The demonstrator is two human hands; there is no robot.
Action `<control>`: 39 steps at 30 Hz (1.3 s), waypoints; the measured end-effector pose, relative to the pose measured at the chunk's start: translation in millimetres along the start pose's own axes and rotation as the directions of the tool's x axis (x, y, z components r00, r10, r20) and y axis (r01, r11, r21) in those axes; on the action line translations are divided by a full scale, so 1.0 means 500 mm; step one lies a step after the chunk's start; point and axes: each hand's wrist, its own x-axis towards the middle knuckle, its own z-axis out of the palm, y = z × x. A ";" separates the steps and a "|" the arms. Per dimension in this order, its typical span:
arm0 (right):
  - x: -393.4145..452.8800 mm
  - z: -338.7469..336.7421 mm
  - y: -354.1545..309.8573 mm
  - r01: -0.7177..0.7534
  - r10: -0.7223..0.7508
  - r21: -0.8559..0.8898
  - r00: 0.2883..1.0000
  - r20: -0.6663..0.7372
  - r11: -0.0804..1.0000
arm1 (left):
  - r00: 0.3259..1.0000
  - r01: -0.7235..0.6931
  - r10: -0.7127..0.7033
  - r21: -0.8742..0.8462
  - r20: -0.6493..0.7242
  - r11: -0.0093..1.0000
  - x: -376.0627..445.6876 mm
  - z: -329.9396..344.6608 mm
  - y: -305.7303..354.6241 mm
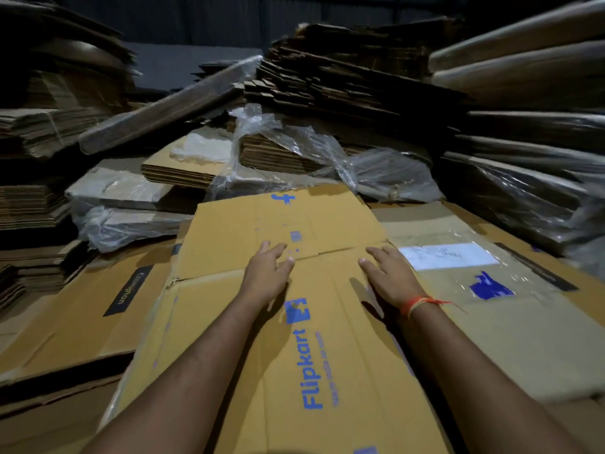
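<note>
The flattened yellow-brown cardboard box with blue Flipkart print (343,322) lies at the centre of the frame, on top of pale brown flat cartons (510,326). The left hand (268,271) and the right hand (389,275) rest on it near the fold, with fingers released and straight. I think it is best to press evenly on both sides of the crease, so the sheet does not slide.

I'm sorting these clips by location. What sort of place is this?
Probably a warehouse or scrap store for used cardboard: the left hand and right hand rest on a flattened Flipkart carton, stacks of flattened cartons rise all round, and some bundles are wrapped in clear plastic film.
</note>
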 end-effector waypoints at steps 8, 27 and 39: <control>-0.317 -0.059 -0.005 -0.136 0.150 0.067 0.944 -0.293 0.988 | 0.894 -0.307 0.358 -0.213 0.269 0.928 -0.160 0.093 0.139; -1.399 0.159 -0.392 -0.796 0.703 0.262 0.263 -0.661 0.545 | -0.194 -0.452 0.878 -0.834 0.438 0.316 -0.953 0.034 0.092; -1.914 0.422 -0.780 -0.825 0.770 0.527 -0.199 -0.607 0.202 | -0.711 -0.266 0.602 -0.931 0.364 0.249 -1.506 -0.178 -0.071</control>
